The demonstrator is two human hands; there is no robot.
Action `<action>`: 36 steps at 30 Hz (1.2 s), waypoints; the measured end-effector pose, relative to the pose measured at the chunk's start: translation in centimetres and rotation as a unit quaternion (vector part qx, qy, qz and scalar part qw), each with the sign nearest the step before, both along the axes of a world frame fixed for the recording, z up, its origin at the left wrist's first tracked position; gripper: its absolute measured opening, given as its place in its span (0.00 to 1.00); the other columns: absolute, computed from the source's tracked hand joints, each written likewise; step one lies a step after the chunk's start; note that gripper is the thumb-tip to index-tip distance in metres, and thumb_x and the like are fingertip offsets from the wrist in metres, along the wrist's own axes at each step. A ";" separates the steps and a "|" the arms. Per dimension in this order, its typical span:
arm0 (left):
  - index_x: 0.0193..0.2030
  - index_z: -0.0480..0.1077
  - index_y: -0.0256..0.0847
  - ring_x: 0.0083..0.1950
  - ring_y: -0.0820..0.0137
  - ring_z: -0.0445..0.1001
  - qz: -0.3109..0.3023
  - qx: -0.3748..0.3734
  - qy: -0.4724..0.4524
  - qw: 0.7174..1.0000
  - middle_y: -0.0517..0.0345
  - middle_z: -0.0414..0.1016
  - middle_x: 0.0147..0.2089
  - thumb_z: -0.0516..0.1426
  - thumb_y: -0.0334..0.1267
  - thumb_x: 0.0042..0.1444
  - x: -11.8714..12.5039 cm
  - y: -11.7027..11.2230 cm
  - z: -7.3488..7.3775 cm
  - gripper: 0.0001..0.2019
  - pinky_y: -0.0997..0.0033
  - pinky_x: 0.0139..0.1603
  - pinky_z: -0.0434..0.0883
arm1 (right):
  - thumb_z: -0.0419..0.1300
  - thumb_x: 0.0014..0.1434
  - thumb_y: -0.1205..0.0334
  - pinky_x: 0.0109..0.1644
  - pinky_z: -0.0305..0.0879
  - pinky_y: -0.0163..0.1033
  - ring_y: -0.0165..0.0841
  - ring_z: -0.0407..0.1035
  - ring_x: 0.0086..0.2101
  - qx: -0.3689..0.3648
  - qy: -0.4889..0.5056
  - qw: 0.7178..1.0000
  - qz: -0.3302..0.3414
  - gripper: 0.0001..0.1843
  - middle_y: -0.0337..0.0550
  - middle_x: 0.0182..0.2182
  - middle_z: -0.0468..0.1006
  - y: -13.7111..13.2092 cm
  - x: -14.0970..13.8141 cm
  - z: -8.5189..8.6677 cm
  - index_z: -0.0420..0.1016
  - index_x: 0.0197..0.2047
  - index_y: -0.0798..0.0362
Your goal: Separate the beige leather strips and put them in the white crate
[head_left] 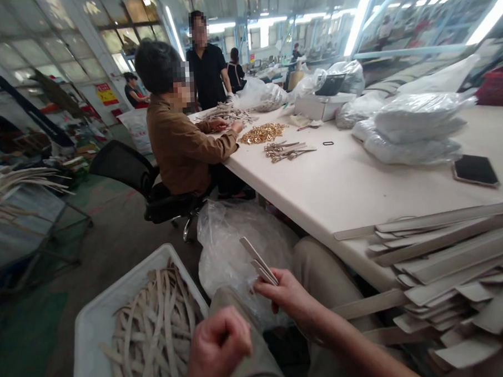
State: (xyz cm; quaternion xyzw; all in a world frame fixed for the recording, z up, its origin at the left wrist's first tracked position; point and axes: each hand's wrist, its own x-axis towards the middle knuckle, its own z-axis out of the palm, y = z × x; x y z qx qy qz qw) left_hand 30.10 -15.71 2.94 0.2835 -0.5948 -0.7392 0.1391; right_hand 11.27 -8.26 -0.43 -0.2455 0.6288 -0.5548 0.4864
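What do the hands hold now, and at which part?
The right hand pinches a few strips at their lower ends. The left hand is closed; nothing shows in it.

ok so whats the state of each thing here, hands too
right hand, grip shut on held strips
held strips, pinched at one end, tilted up
left hand, closed fist, nothing seen in it
white tray, piled with loose strips
plastic bag, crumpled
strip stack, lying flat, fanned unevenly on the table
gold buckles, loose heap
office chair, occupied by a seated person
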 end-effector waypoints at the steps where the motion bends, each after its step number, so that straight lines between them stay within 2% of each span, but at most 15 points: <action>1: 0.22 0.76 0.45 0.30 0.70 0.70 0.049 -0.002 -0.004 0.999 0.60 0.73 0.25 0.70 0.55 0.47 -0.9 -0.4 -1.3 0.18 0.71 0.35 0.70 | 0.62 0.48 0.55 0.21 0.58 0.30 0.26 0.57 0.23 -0.002 -0.002 1.000 0.005 0.10 0.33 0.23 0.62 0.1 0.0 0.1 0.70 0.27 0.53; 3: 0.29 0.79 0.43 0.32 0.71 0.72 0.087 0.032 -0.013 0.996 0.61 0.77 0.28 0.74 0.53 0.41 -2.4 -0.6 -3.7 0.18 0.74 0.36 0.70 | 0.62 0.49 0.56 0.22 0.58 0.30 0.26 0.57 0.22 -0.006 -0.004 1.000 0.015 0.09 0.33 0.22 0.63 0.2 0.2 0.1 0.69 0.26 0.53; 5: 0.36 0.82 0.41 0.38 0.66 0.77 0.069 0.056 -0.029 0.996 0.56 0.82 0.34 0.74 0.52 0.39 -3.3 -0.1 -5.2 0.21 0.71 0.42 0.72 | 0.60 0.49 0.57 0.22 0.57 0.30 0.25 0.57 0.21 -0.010 -0.005 0.999 0.030 0.08 0.33 0.21 0.65 0.3 0.5 0.0 0.70 0.26 0.53; 7: 0.36 0.83 0.39 0.40 0.64 0.78 0.039 0.034 -0.061 0.997 0.54 0.84 0.35 0.71 0.51 0.45 -3.7 0.6 -5.7 0.18 0.70 0.45 0.71 | 0.59 0.48 0.59 0.22 0.54 0.30 0.24 0.55 0.20 -0.013 -0.003 0.999 0.043 0.07 0.32 0.19 0.64 0.3 0.9 -0.1 0.69 0.25 0.53; 10: 0.30 0.83 0.38 0.34 0.68 0.74 0.019 -0.005 -0.101 0.995 0.56 0.81 0.29 0.68 0.50 0.51 -3.8 1.1 -5.5 0.15 0.73 0.39 0.68 | 0.60 0.50 0.58 0.21 0.51 0.29 0.23 0.53 0.19 -0.013 0.007 0.998 0.056 0.09 0.30 0.17 0.61 0.5 1.1 -0.2 0.67 0.25 0.53; 12: 0.31 0.84 0.36 0.32 0.71 0.72 0.035 0.038 -0.092 0.994 0.56 0.80 0.28 0.69 0.52 0.50 -3.5 1.0 -5.5 0.17 0.74 0.38 0.69 | 0.60 0.55 0.53 0.21 0.53 0.29 0.24 0.55 0.19 -0.014 0.008 0.998 0.067 0.13 0.31 0.18 0.62 0.8 1.1 -0.1 0.67 0.27 0.53; 14: 0.33 0.83 0.35 0.33 0.72 0.73 0.088 0.142 -0.058 0.984 0.55 0.81 0.29 0.72 0.52 0.46 -3.3 0.8 -5.6 0.19 0.75 0.39 0.71 | 0.57 0.62 0.47 0.20 0.56 0.29 0.26 0.60 0.21 -0.016 0.012 0.997 0.078 0.18 0.36 0.24 0.69 1.4 1.0 -0.1 0.70 0.31 0.53; 17: 0.30 0.81 0.35 0.33 0.73 0.76 0.196 0.284 0.013 0.939 0.56 0.81 0.31 0.77 0.46 0.36 -2.9 0.6 -6.1 0.19 0.74 0.39 0.76 | 0.48 0.68 0.40 0.20 0.58 0.29 0.25 0.61 0.21 -0.025 0.017 0.996 0.086 0.25 0.43 0.35 0.78 2.5 1.1 -0.2 0.72 0.41 0.54; 19: 0.25 0.78 0.35 0.30 0.74 0.75 0.253 0.323 0.054 0.910 0.59 0.79 0.27 0.79 0.42 0.32 -2.9 0.5 -6.3 0.19 0.75 0.36 0.77 | 0.46 0.70 0.40 0.19 0.55 0.28 0.23 0.58 0.18 -0.017 0.008 0.995 0.093 0.26 0.43 0.33 0.79 3.1 1.4 -0.3 0.70 0.43 0.54; 21: 0.24 0.77 0.34 0.27 0.75 0.74 0.298 0.346 0.078 0.886 0.61 0.77 0.24 0.79 0.38 0.30 -3.0 0.4 -6.4 0.19 0.75 0.32 0.78 | 0.49 0.69 0.43 0.17 0.53 0.28 0.22 0.57 0.16 0.010 -0.006 0.995 0.100 0.21 0.41 0.28 0.78 3.3 1.7 -0.3 0.68 0.41 0.54; 23: 0.25 0.77 0.34 0.26 0.73 0.76 0.345 0.373 0.077 0.858 0.58 0.78 0.25 0.77 0.31 0.38 -3.2 0.3 -6.4 0.13 0.73 0.30 0.80 | 0.51 0.67 0.47 0.16 0.51 0.28 0.22 0.56 0.15 0.032 -0.015 0.994 0.101 0.17 0.40 0.26 0.77 3.2 1.9 0.0 0.67 0.38 0.53; 25: 0.27 0.77 0.33 0.27 0.71 0.79 0.381 0.397 0.062 0.833 0.54 0.80 0.27 0.67 0.25 0.55 -3.4 0.2 -6.2 0.07 0.72 0.30 0.80 | 0.53 0.64 0.50 0.16 0.50 0.27 0.21 0.54 0.14 0.032 -0.031 0.994 0.096 0.14 0.37 0.25 0.76 3.1 2.1 0.4 0.66 0.36 0.53; 27: 0.29 0.76 0.33 0.28 0.71 0.80 0.395 0.414 0.053 0.819 0.51 0.82 0.28 0.56 0.23 0.65 -3.6 0.0 -5.9 0.13 0.73 0.30 0.80 | 0.57 0.59 0.54 0.15 0.48 0.27 0.21 0.52 0.14 0.038 -0.053 0.994 0.087 0.10 0.34 0.23 0.74 3.0 2.2 0.6 0.67 0.38 0.53; 31: 0.32 0.76 0.33 0.29 0.71 0.82 0.384 0.428 0.060 0.816 0.51 0.83 0.30 0.52 0.26 0.68 -3.7 0.0 -5.6 0.15 0.73 0.30 0.81 | 0.60 0.49 0.61 0.16 0.49 0.28 0.23 0.53 0.16 0.029 -0.064 0.996 0.061 0.17 0.30 0.23 0.72 3.0 2.5 0.3 0.68 0.44 0.52; 36: 0.34 0.76 0.35 0.31 0.71 0.82 0.374 0.425 0.047 0.823 0.53 0.84 0.31 0.55 0.27 0.67 -3.3 0.6 -6.6 0.11 0.74 0.31 0.80 | 0.59 0.52 0.65 0.29 0.62 0.32 0.28 0.67 0.25 -0.059 0.032 0.998 0.018 0.16 0.32 0.26 0.73 2.8 2.6 -0.6 0.69 0.46 0.52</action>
